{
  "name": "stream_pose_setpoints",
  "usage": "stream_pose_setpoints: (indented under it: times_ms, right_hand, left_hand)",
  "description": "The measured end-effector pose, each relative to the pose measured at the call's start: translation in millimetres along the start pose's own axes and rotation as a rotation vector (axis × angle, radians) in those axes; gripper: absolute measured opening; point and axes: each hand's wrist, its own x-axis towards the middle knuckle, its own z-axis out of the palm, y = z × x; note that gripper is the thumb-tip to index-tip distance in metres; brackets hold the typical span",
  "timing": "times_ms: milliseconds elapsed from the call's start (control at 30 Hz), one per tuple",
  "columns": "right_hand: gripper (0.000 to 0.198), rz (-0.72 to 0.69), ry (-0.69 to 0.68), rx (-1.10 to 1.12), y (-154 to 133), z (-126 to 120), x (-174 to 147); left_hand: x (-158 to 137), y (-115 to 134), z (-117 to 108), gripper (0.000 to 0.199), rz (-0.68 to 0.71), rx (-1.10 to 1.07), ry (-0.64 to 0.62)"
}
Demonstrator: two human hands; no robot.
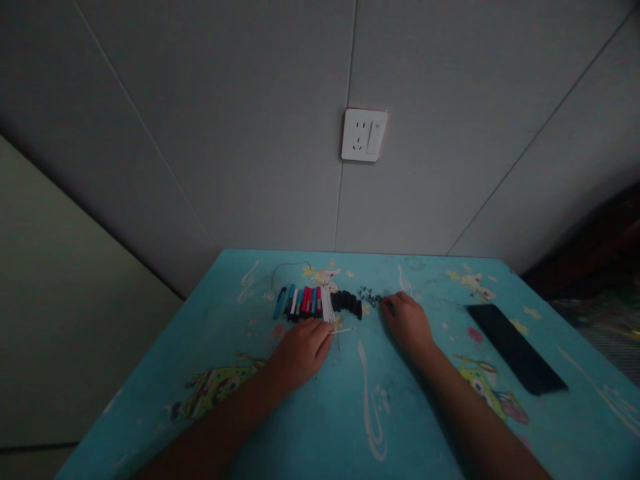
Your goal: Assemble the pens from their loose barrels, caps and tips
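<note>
My left hand (306, 348) is closed, pinching a thin white pen refill (343, 331) that points right with a dark tip. Just beyond it lies a row of pen barrels (306, 300) in red, blue, white and black. Several white refills (327, 303) lie side by side at the row's right end. Next to them is a line of short black pieces (349, 301) that look like pen caps. My right hand (407, 321) rests at the edge of a scatter of tiny dark parts (369, 295), its fingertips drawn together. Whatever is between them is hidden.
A light blue table cover (320, 427) printed with cartoon figures lies under everything. Toward the right is a flat dark rectangular piece (517, 348). Behind the table's far edge stands a grey panelled wall (265, 133) with a white socket (365, 135).
</note>
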Motion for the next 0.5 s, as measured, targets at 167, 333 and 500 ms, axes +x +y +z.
stream_pose_setpoints:
  times_ms: [167, 333, 500]
  right_hand:
    - [0.025, 0.014, -0.013, -0.028, 0.5, 0.2, 0.0]
    - [0.021, 0.006, -0.010, -0.033, -1.3, -0.8, -0.3]
    - [0.023, 0.009, -0.013, -0.052, -0.2, 0.3, 0.1]
  left_hand:
    - [0.2, -2.0, 3.7, 0.017, -0.011, -0.014, -0.027]
    - [-0.1, -3.0, 4.1, 0.018, -0.004, -0.049, -0.027]
    - [0.7, -1.5, 3.6, 0.019, -0.011, -0.074, -0.014]
